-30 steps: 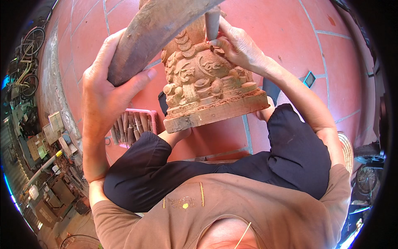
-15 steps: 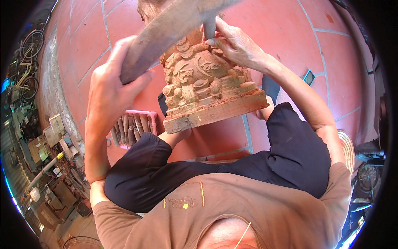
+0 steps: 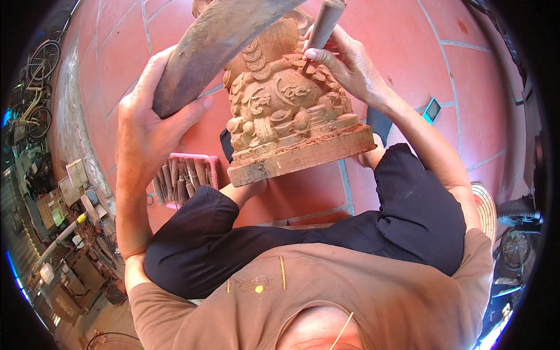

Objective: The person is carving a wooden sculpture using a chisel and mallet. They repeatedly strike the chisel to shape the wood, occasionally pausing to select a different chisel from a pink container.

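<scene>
My left hand [image 3: 143,111] is wrapped round the thick end of a curved wooden mallet [image 3: 216,52], which slants up and to the right over the carving. Between the fingers of my right hand [image 3: 353,67] is a wood chisel [image 3: 325,24], its handle leaning up to the right. The chisel's tip meets the upper right part of a reddish-brown wood carving [image 3: 280,125] with coins, rounded shapes and swirl patterns cut in relief. The carving's square base [image 3: 303,157] faces me, between my feet. Its far top is partly hidden behind the mallet.
A pink basket [image 3: 216,169] full of chisels sits by my left knee. On the red tiled floor [image 3: 396,35], a small dark object with a teal edge [image 3: 431,111] lies to the right. Bicycles [image 3: 44,61] and clutter line the far left, and a straw hat [image 3: 485,210] is at my right side.
The mallet has swung up and left, off the chisel, so the handle now shows. The chisel leans more to the right, and my right hand has shifted slightly right and down.
</scene>
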`<state>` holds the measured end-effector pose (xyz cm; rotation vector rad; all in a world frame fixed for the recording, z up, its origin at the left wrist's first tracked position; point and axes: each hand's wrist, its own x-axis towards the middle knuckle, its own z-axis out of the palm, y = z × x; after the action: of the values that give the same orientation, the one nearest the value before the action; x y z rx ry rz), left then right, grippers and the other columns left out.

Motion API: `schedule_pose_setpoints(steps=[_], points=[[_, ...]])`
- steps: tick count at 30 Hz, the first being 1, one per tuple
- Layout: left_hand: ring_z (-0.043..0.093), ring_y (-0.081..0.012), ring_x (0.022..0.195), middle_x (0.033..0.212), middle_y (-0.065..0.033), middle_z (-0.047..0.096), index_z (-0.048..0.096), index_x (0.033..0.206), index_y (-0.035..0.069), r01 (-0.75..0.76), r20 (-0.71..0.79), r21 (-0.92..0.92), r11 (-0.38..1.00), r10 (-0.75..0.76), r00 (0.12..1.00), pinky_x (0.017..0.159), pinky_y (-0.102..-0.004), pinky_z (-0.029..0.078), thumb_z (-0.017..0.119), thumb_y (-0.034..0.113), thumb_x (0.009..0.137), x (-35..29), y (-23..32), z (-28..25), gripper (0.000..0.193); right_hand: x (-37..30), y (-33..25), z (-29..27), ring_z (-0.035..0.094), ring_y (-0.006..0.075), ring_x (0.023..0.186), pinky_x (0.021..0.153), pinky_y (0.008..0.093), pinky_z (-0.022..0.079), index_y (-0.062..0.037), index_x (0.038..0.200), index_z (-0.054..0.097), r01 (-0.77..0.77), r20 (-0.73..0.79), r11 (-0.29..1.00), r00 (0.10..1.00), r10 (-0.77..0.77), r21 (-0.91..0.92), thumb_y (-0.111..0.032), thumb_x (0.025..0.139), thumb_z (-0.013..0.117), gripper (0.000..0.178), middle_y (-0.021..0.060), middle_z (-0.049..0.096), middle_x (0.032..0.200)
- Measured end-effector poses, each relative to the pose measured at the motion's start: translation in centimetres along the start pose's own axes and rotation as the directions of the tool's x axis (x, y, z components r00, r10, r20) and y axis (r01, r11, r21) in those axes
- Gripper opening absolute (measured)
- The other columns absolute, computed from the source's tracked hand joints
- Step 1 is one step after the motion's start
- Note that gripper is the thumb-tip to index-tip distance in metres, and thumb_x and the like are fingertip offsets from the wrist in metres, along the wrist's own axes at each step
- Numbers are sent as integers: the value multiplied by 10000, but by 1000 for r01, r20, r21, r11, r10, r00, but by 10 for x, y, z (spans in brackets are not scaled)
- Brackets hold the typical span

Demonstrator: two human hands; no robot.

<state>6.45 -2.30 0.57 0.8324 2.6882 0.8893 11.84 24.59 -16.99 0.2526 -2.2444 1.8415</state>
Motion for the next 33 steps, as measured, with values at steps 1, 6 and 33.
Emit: schedule_pose_setpoints(steps=[1,6,33], points=[[642,-138,965,1047,-101,685,562,1262,26,-25,-6,12,1000,25,1000,859,-302,505,776,62,745,-1,0,1,561,0,0,3,680,219,810,695,353,535,-57,1187,506,15,-12,1000,1000,-15,3,-196,947,635,306,128,673,912],[639,-138,982,1057,-100,682,556,1270,14,-41,9,-16,999,41,999,880,-298,497,780,59,745,-5,3,5,573,2,0,11,681,223,779,694,346,531,-72,1258,491,86,38,989,996,-82,-123,-184,938,644,373,132,675,896],[612,-123,958,1048,-85,673,546,1272,8,-30,42,7,1000,30,999,870,-287,483,787,69,747,2,3,9,581,12,1,8,689,245,812,692,363,529,-38,1130,526,35,123,998,992,-30,-43,-238,888,703,360,145,701,905]])
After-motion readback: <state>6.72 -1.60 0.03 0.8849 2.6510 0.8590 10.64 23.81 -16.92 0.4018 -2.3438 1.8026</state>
